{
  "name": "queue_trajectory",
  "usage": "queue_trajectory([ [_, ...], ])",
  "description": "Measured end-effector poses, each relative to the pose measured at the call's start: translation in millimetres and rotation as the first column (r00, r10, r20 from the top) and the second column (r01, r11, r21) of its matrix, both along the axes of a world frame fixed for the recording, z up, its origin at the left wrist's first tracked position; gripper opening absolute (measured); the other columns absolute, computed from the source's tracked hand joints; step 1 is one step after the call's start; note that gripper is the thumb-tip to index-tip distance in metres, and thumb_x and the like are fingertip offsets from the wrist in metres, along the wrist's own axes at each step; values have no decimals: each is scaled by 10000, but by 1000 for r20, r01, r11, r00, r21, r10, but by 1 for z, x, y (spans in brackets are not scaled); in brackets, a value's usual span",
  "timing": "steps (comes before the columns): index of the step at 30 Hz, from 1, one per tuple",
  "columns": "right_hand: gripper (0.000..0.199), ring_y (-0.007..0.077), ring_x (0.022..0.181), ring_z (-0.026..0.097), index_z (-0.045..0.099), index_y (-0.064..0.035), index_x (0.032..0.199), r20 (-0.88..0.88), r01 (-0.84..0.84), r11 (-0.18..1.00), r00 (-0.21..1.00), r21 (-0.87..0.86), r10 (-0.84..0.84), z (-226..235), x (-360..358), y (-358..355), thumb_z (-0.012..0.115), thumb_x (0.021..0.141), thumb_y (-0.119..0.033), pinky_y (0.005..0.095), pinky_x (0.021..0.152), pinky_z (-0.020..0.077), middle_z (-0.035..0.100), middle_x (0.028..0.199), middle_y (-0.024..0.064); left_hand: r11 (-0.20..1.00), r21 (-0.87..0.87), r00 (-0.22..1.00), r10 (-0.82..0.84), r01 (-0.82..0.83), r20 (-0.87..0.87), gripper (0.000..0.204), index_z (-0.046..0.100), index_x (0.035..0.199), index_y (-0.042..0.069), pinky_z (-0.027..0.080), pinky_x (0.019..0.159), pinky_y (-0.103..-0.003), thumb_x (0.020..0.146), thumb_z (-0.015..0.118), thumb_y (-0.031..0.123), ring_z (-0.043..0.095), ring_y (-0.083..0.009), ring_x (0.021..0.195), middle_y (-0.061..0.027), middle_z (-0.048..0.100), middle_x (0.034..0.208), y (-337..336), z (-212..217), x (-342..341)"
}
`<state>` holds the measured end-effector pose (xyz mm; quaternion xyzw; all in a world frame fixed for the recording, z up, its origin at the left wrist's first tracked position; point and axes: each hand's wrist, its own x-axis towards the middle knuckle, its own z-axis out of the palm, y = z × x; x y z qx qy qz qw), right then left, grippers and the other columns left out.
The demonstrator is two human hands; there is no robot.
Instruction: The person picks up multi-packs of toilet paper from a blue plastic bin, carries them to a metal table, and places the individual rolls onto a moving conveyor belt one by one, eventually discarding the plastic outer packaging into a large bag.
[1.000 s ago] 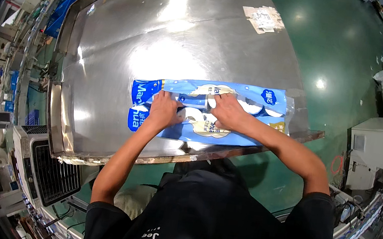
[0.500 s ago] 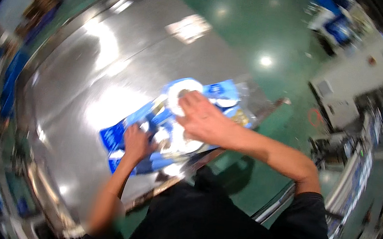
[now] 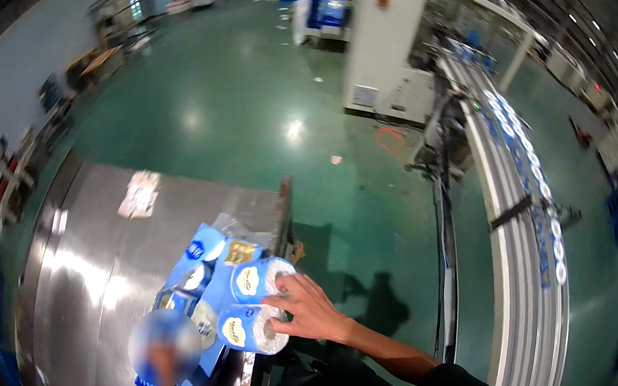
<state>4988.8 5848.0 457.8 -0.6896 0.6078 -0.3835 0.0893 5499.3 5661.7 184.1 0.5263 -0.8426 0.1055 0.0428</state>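
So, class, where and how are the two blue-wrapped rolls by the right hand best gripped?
Probably by the white ends of the rolls, from the right, the right hand spanning both: those ends face right, bare of blue wrap, while the rolls' left side overlaps the blue packaging in view.

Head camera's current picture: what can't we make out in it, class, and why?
- Head view, left hand: a round blur hides its fingers and grip.
- Head view, blue-wrapped rolls: the right hand covers part of their white ends.
- Head view, metal table: its near end is cut off by the lower edge.
- Head view, white-and-blue items: too small to identify surely.
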Motion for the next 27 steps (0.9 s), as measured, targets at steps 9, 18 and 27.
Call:
queue_trajectory([
  [9, 429, 339, 1115, 594, 775, -124, 1107, 47, 537, 835, 837, 123, -545, -81, -94, 166, 804, 751, -361, 434, 992, 470, 605, 1151, 147, 985, -32, 922, 146, -169, -359, 546, 740, 854, -76, 547, 654, -479, 813, 781, 467, 684, -363, 703, -260, 696, 791, 70, 238, -124],
  [18, 423, 340, 981, 619, 769, -124, 1115, 131, 962, 209, 188, 175, -973, -103, -114, 290, 763, 787, -391, 435, 860, 512, 632, 1038, 165, 869, -144, 758, -484, 473, -437, 580, 523, 1320, -79, 576, 893, -406, 856, 815, 110, 657, -303, 1008, -207, 677, 1127, -22, 282, -289],
  [27, 388, 265, 973, 663, 734, -19, 1155, 464, 780, -620, -582, 87, -667, -121, -58, 455, 798, 814, -194, 349, 838, 538, 670, 1083, 136, 36, -51, -16, -641, 998, -767, 399, 628, 1224, 26, 471, 1034, -412, 867, 739, 164, 575, -270, 1220, -171, 626, 1282, 117, 189, -671],
])
